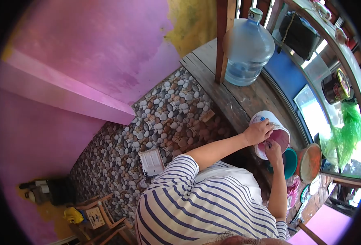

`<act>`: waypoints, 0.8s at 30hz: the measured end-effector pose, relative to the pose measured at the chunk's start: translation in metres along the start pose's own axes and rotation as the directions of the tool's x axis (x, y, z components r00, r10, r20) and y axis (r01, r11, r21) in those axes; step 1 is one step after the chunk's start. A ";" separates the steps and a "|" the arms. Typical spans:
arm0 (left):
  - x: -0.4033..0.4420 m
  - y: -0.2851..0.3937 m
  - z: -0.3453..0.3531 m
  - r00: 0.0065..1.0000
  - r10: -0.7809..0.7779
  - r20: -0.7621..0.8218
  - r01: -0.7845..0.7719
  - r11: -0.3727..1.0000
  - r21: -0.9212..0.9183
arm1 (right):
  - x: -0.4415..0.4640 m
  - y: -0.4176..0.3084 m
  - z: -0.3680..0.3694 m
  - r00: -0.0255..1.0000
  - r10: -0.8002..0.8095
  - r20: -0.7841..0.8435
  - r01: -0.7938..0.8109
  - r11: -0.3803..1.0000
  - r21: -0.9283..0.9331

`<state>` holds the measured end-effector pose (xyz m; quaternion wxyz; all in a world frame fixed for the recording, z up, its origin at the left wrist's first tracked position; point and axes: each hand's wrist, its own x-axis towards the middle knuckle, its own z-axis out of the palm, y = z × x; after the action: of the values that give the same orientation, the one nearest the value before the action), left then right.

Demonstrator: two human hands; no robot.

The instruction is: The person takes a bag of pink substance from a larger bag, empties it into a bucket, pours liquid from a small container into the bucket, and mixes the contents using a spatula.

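Note:
A white bucket (259,118) with pink inside lies tilted on the wooden bench, its mouth turned toward me. My left hand (258,132) has its fingers closed over the upper rim. At the bucket's mouth is my right hand (273,152), fingers curled together. Something small and dark shows at those fingertips, too small to name. Right beside the bucket stands a teal container (290,163), partly hidden by my right hand and forearm.
A large water jug (250,53) stands on the bench (233,96) beside a wooden post (224,41). An orange-rimmed container (310,163) sits past the teal one. Behind is a glass cabinet with a green plastic bag (348,132). A white tray (152,161) rests on the pebble-patterned floor (164,106).

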<state>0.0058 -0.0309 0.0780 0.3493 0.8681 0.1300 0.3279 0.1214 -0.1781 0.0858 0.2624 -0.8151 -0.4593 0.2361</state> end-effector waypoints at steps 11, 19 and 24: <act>-0.015 0.007 0.003 0.999 -0.039 -0.018 0.040 0.999 0.013 | 0.008 0.016 0.004 0.992 0.076 -0.103 -0.108 0.928 -0.357; -0.011 0.015 -0.007 0.995 -0.071 0.071 0.068 0.997 0.038 | -0.003 -0.023 0.002 1.000 0.012 0.018 -0.010 0.992 -0.126; -0.010 0.012 -0.005 0.993 -0.073 0.094 0.073 0.997 0.003 | -0.008 0.016 0.007 0.980 0.060 -0.188 -0.119 0.939 -0.322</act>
<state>-0.0055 -0.0415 0.0845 0.3671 0.8770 0.1452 0.2739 0.1232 -0.1910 0.0718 0.1499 -0.8852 -0.4301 0.0947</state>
